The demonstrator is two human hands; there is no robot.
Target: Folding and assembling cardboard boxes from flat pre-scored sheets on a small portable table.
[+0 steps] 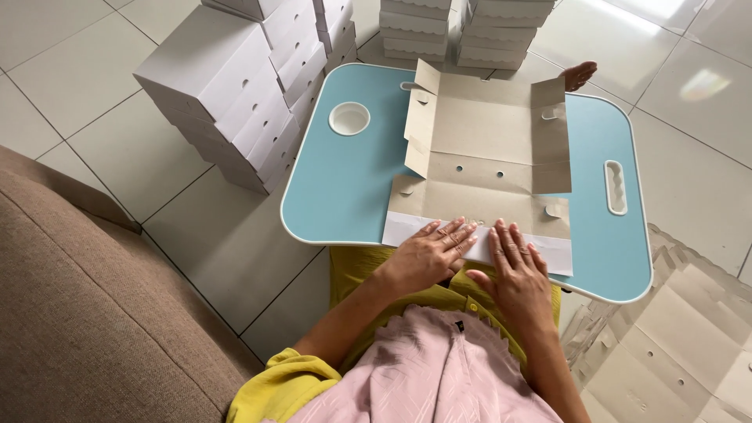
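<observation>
Floor: pale glossy tiles, brown sofa (86,313) sitting at left.
Surface: light-blue lap table (345,188) w/ white rim, standing over person's lap.
Containers: round white cup recess (348,118) in table, lying empty; stacks of folded white boxes (235,86) piling at left & behind table; flat unfolded blanks (681,337) lying at right on floor.
Thing: carton blank (486,157) lying flat on table, grey inside facing up, side flaps lifting; long axis running away from person, near white flap at table's front edge.
L hand (429,252): lying flat, fingers spread, pressing near flap – not gripping.
R hand (517,270): doing same just beside it, palm down, nothing clasped.
</observation>
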